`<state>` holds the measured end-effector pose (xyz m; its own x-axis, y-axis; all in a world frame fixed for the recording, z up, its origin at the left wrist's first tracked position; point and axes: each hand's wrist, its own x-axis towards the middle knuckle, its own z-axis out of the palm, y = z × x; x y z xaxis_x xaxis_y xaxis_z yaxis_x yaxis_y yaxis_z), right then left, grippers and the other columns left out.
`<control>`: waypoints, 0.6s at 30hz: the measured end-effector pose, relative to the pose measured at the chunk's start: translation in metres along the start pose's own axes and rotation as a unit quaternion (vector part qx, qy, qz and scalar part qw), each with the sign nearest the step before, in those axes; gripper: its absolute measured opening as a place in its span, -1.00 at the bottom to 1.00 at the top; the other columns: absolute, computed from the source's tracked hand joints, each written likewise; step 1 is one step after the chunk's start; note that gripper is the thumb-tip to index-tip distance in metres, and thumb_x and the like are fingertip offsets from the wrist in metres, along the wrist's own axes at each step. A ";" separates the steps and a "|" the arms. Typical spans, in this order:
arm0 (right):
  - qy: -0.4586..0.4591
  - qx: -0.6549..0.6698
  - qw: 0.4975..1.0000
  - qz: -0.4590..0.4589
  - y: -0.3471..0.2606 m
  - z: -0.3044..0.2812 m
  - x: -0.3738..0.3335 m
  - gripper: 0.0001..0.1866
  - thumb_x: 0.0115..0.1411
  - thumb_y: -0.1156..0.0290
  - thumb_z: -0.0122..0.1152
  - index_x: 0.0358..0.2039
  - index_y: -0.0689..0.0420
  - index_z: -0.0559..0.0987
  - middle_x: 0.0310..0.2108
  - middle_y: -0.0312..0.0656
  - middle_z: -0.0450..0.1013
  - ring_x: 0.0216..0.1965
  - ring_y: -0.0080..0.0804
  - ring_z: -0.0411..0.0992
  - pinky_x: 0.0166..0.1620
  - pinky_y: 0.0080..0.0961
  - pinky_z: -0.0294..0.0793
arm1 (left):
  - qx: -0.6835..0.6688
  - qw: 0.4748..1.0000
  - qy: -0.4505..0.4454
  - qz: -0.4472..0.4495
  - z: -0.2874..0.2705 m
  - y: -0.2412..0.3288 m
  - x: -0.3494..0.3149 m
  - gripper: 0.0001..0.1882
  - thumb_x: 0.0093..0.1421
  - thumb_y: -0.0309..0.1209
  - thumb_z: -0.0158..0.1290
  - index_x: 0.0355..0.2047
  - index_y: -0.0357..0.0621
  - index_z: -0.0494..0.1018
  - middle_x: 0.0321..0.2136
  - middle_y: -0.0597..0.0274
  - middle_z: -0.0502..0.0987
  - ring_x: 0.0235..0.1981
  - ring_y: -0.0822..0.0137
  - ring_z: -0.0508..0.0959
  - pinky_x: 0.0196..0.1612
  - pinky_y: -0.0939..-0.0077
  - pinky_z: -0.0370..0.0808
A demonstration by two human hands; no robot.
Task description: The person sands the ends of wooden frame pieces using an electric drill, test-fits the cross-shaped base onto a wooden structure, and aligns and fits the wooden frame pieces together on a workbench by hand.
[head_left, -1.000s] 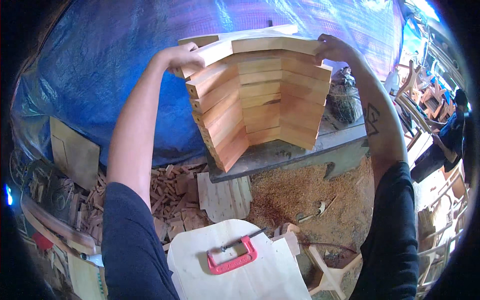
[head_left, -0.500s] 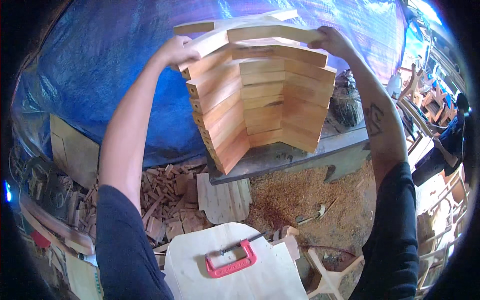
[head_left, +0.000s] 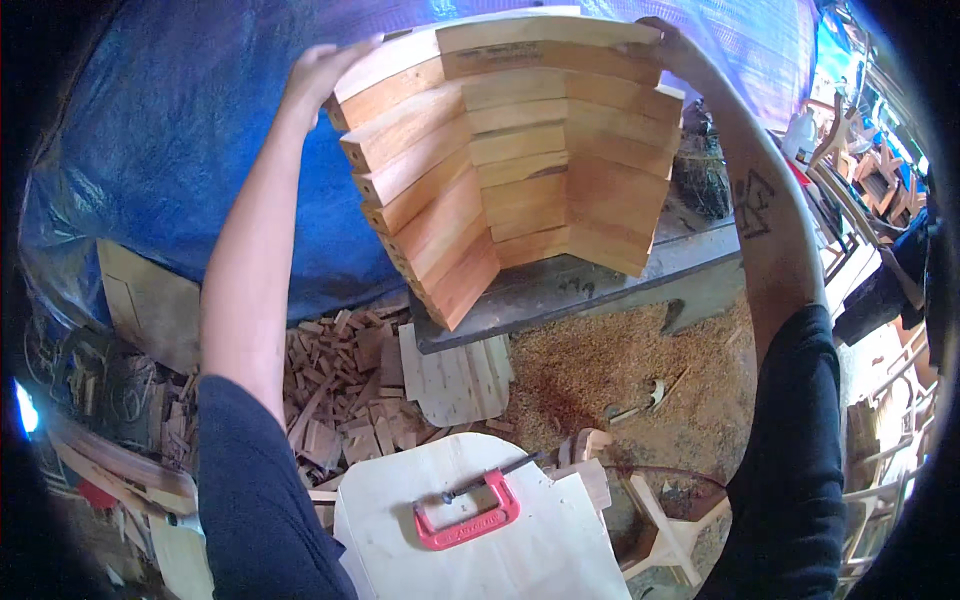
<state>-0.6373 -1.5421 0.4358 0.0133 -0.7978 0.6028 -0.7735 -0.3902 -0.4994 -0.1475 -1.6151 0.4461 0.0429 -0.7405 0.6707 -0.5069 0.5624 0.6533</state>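
A tall stack of bent, angled wooden pieces (head_left: 520,170) stands on a grey metal table (head_left: 600,280). My left hand (head_left: 325,70) grips the left end of the topmost piece (head_left: 500,40). At that piece's right end, near the stack's upper right corner, my right hand (head_left: 665,40) holds on too. The top piece sits raised a little above the rest of the stack. Both arms reach up from the lower edge, one on each side of the stack.
A red C-clamp (head_left: 465,515) lies on a pale wooden board (head_left: 480,540) near me. Wood offcuts (head_left: 350,390) and sawdust (head_left: 620,370) cover the ground. A blue tarp (head_left: 150,150) hangs behind. Wooden chair frames (head_left: 870,170) stand at the right.
Both hands have moved up along the stack and taken the top piece, which now sits higher. The view has come closer to the stack.
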 end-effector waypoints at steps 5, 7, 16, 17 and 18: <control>0.008 -0.036 0.999 0.009 0.007 0.004 -0.020 -0.02 -0.16 0.11 0.57 0.19 0.17 0.23 -0.06 0.00 0.46 -0.02 -0.21 0.43 0.01 -0.31 0.47 | -0.039 0.991 -0.116 -0.051 -0.001 -0.004 -0.051 -0.44 -0.12 -0.26 0.41 -0.13 -0.30 0.54 -0.20 0.10 0.61 -0.23 0.32 0.61 -0.15 0.43 0.53; 0.003 -0.023 1.000 0.008 0.005 0.008 -0.019 -0.08 -0.13 0.13 0.56 0.17 0.17 0.26 -0.06 -0.05 0.46 -0.03 -0.24 0.42 0.03 -0.36 0.45 | -0.039 0.991 -0.104 -0.078 -0.004 -0.002 -0.054 -0.44 -0.15 -0.28 0.43 -0.14 -0.29 0.55 -0.21 0.11 0.61 -0.24 0.32 0.61 -0.17 0.44 0.53; -0.012 0.042 0.999 -0.014 -0.018 -0.024 -0.052 -0.11 -0.11 0.18 0.55 0.18 0.12 0.27 -0.01 -0.06 0.43 0.06 -0.22 0.36 0.06 -0.31 0.41 | -0.017 0.991 -0.119 -0.056 -0.022 0.033 -0.088 -0.41 -0.11 -0.22 0.40 -0.11 -0.31 0.53 -0.19 0.12 0.60 -0.26 0.34 0.60 -0.20 0.48 0.52; -0.007 0.012 0.999 0.035 -0.022 -0.020 -0.051 -0.11 -0.09 0.20 0.53 0.20 0.09 0.23 -0.01 -0.07 0.41 0.06 -0.20 0.34 0.06 -0.29 0.42 | -0.019 0.993 -0.109 -0.052 -0.025 0.028 -0.088 -0.40 -0.11 -0.21 0.40 -0.10 -0.31 0.52 -0.20 0.12 0.60 -0.26 0.34 0.60 -0.21 0.49 0.53; -0.007 0.009 0.999 0.042 -0.021 -0.013 -0.054 -0.11 -0.09 0.20 0.53 0.20 0.09 0.23 -0.01 -0.07 0.41 0.06 -0.20 0.34 0.06 -0.29 0.42 | -0.022 0.994 -0.100 -0.048 -0.028 0.024 -0.091 -0.39 -0.11 -0.20 0.40 -0.10 -0.32 0.52 -0.21 0.12 0.60 -0.27 0.35 0.60 -0.23 0.49 0.53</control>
<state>-0.6297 -1.4847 0.4222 -0.0430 -0.8340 0.5501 -0.7613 -0.3292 -0.5586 -0.1399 -1.5243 0.4107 -0.0857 -0.8474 0.5240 -0.4708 0.4979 0.7283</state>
